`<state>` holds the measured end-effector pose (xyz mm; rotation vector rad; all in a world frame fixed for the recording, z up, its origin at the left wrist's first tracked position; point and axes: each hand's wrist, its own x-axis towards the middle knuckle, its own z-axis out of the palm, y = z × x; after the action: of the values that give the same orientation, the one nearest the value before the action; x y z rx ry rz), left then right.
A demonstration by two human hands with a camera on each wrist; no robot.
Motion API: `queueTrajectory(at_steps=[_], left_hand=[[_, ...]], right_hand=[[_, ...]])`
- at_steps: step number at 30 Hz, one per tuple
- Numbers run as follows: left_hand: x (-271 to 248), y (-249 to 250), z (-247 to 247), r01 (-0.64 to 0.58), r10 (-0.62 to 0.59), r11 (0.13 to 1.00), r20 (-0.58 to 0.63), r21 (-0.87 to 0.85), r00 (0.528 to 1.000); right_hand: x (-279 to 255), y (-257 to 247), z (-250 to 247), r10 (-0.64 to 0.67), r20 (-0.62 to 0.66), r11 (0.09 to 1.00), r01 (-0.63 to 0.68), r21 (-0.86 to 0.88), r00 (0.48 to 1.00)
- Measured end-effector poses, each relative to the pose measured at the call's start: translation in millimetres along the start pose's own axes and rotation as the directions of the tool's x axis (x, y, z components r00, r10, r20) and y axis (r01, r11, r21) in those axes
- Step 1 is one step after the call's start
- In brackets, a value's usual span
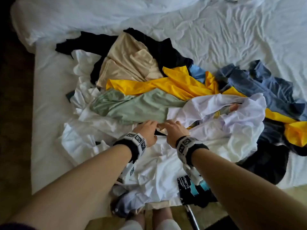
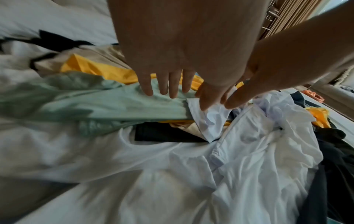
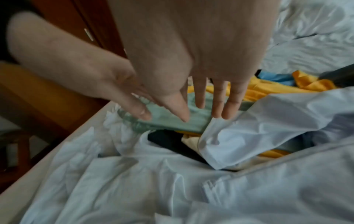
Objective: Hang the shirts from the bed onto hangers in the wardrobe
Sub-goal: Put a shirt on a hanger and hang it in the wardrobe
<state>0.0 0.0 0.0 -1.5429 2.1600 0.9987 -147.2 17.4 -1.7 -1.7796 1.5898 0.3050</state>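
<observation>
A heap of shirts lies on the white bed [image 1: 49, 113]: a pale green shirt [image 1: 132, 105] [image 2: 86, 103] [image 3: 172, 121], a yellow one [image 1: 179, 83], a beige one [image 1: 129, 60], a blue one [image 1: 259, 82], black ones [image 1: 166, 47] and several white ones [image 1: 157, 163]. My left hand [image 1: 147, 128] [image 2: 166, 84] reaches out over the near edge of the green shirt with straight, spread fingers. Close beside it, my right hand [image 1: 172, 128] [image 3: 210, 103] stretches flat over the seam between the green shirt and a white shirt [image 1: 224, 117] [image 3: 268, 124]. Neither hand holds cloth.
A rumpled white duvet [image 1: 83, 17] lies at the far left of the bed. A black printed garment [image 1: 192, 190] hangs over the near edge. Dark wooden furniture [image 3: 91, 30] stands left of the bed, slatted wood panels [image 2: 283, 18] to the right.
</observation>
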Motion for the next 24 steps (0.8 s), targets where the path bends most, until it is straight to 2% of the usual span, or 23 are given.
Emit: queueTrajectory(at_steps=[4, 7, 10, 14, 18, 21, 24], left_hand=[[28, 0, 25, -0.025, 0.027, 0.999, 0.067, -0.026, 0.997], [39, -3, 40, -0.028, 0.029, 1.000, 0.128, -0.015, 0.991], [41, -9, 53, -0.032, 0.029, 0.999, 0.171, 0.013, 0.985], [40, -13, 55, -0.030, 0.037, 0.999, 0.179, -0.039, 0.983], [30, -5, 41, -0.004, 0.027, 0.987, 0.145, -0.160, 0.989], [16, 7, 15, 0.003, 0.013, 0.954, 0.051, -0.301, 0.999], [-2, 18, -21, 0.010, -0.033, 0.929, -0.055, -0.370, 0.998]], right_hand=[[23, 12, 27, 0.014, 0.109, 0.994, -0.002, -0.111, 0.994], [36, 28, 45, 0.044, 0.114, 0.994, -0.031, -0.108, 0.993], [40, 33, 55, 0.073, 0.098, 0.994, -0.064, -0.088, 0.992], [34, 28, 49, 0.104, -0.014, 0.995, -0.104, -0.010, 0.995], [26, 11, 28, 0.138, -0.055, 0.976, -0.127, 0.176, 0.989], [14, -15, -10, 0.170, -0.145, 0.948, -0.122, 0.294, 0.975], [-8, -42, -52, 0.161, -0.221, 0.942, -0.082, 0.326, 0.962]])
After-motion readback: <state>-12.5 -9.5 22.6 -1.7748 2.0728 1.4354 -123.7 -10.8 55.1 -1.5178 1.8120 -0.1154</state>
